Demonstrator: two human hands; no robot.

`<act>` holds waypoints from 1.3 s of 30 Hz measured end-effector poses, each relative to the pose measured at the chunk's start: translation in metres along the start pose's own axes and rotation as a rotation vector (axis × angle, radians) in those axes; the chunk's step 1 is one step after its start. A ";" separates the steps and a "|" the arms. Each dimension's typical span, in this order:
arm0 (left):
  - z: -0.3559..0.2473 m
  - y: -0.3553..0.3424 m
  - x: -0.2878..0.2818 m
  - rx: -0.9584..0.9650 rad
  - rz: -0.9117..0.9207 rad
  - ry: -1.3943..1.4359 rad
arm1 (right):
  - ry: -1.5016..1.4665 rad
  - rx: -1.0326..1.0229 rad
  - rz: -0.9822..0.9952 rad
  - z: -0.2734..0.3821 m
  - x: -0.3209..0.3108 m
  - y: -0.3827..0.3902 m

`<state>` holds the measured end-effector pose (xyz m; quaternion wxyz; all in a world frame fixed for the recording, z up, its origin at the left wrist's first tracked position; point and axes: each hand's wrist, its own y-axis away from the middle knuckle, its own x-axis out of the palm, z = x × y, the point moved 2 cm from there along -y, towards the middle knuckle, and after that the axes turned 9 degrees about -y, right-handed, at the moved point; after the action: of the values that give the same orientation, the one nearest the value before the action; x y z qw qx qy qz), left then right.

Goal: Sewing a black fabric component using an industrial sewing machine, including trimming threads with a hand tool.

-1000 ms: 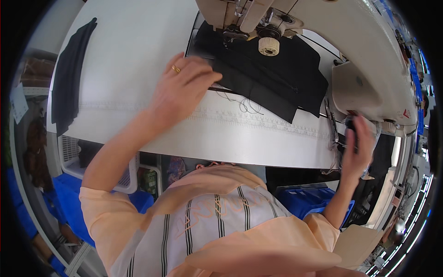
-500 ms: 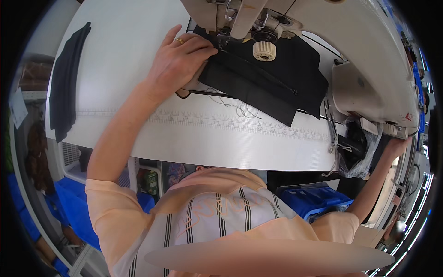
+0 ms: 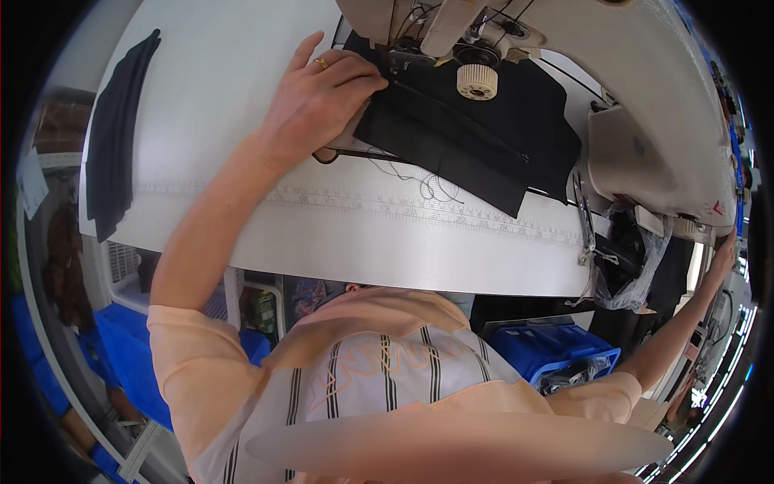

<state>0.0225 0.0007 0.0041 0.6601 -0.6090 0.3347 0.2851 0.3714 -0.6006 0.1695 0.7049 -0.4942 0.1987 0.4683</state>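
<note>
Under the head of a sewing machine [image 3: 645, 77] lies a black fabric piece [image 3: 459, 153] with a zipper [image 3: 484, 133] running slantwise along it. My left hand [image 3: 322, 97] wears a ring and rests at the left end of the fabric, close to the needle area. Its thumb and forefinger pinch the cloth edge, while the little finger sticks up. At the far right, my right hand [image 3: 723, 254] is by the end of the machine, its fingers mostly hidden. Loose thread [image 3: 435, 185] curls on the table in front of the fabric.
Dark folded fabric strips [image 3: 121, 133] lie at the table's left. A printed ruler scale runs along the white table [image 3: 363, 250]. Metal snips [image 3: 582, 218] and a clear plastic bag [image 3: 637, 266] with something black sit at the right. Blue bins [image 3: 556, 347] stand below.
My right hand has moved farther right and outward along the machine's end. My left hand keeps its hold on the fabric. The whole view has shifted slightly.
</note>
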 end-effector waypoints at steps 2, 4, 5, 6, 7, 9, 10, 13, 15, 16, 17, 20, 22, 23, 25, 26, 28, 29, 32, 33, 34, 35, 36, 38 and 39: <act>0.001 0.001 0.002 -0.009 0.005 -0.015 | 0.193 -0.219 -0.096 0.063 -0.019 0.018; 0.004 -0.002 0.001 -0.023 -0.030 0.023 | -0.154 -0.370 -0.361 0.123 -0.016 0.074; 0.004 -0.004 0.000 -0.042 0.017 -0.004 | -0.426 -0.568 -0.342 0.150 -0.001 0.115; 0.004 -0.007 -0.002 -0.010 0.020 0.030 | -0.540 -0.765 -0.185 0.173 0.022 0.161; 0.002 -0.009 -0.006 -0.003 0.041 0.071 | -0.642 -0.537 0.117 0.187 0.053 0.212; -0.011 -0.003 -0.021 0.063 0.085 0.075 | -0.405 -0.868 0.621 0.224 0.089 0.283; -0.021 0.004 -0.030 0.104 0.144 0.084 | -0.530 -0.930 0.762 0.239 0.100 0.313; -0.059 0.038 -0.058 0.069 0.180 0.119 | -0.889 -1.156 0.831 0.281 0.099 0.364; -0.070 0.050 -0.065 -0.064 0.145 0.182 | -0.957 -1.102 0.753 0.301 0.099 0.371; -0.069 0.051 -0.064 -0.152 0.218 0.230 | -0.901 -1.164 0.800 0.308 0.099 0.377; -0.067 0.047 -0.063 -0.129 0.212 0.240 | -0.964 -1.124 0.742 0.313 0.099 0.379; -0.054 0.017 -0.054 -0.057 0.284 0.293 | -0.961 -1.218 0.847 0.317 0.103 0.394; -0.026 -0.009 -0.043 -0.199 0.544 0.510 | -0.976 -1.168 0.792 0.315 0.109 0.395; -0.015 -0.016 -0.037 -0.344 0.834 0.683 | -0.888 -1.238 0.836 0.315 0.112 0.397; -0.003 -0.027 -0.033 -0.350 0.898 0.750 | -0.921 -1.206 0.784 0.317 0.117 0.390; -0.001 -0.028 -0.031 -0.389 0.993 0.787 | -0.847 -1.191 0.749 0.319 0.121 0.386; 0.001 -0.027 -0.028 -0.414 0.967 0.817 | -0.667 -1.188 0.746 0.324 0.126 0.379; 0.000 -0.026 -0.027 -0.439 0.952 0.847 | -0.718 -1.192 0.687 0.327 0.126 0.376; -0.001 -0.026 -0.023 -0.398 0.861 0.869 | -0.616 -1.234 0.790 0.331 0.129 0.376; -0.001 -0.025 -0.022 -0.400 0.858 0.867 | -0.617 -1.204 0.789 0.331 0.129 0.376; -0.001 -0.025 -0.021 -0.424 0.879 0.858 | -0.607 -1.207 0.820 0.330 0.128 0.378; -0.001 -0.025 -0.020 -0.446 0.900 0.849 | -0.584 -1.227 0.861 0.329 0.129 0.380; -0.001 -0.025 -0.021 -0.444 0.902 0.848 | -0.595 -1.207 0.848 0.328 0.129 0.380; -0.003 -0.027 -0.024 -0.460 0.896 0.832 | -0.574 -1.195 0.893 0.328 0.130 0.381; -0.003 -0.028 -0.027 -0.448 0.874 0.846 | -0.592 -1.188 0.873 0.329 0.129 0.380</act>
<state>0.0283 -0.0047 0.0423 0.1511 -0.5996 0.7152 0.3257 0.0483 -0.2225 0.0216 0.0996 -0.5200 -0.1044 0.8419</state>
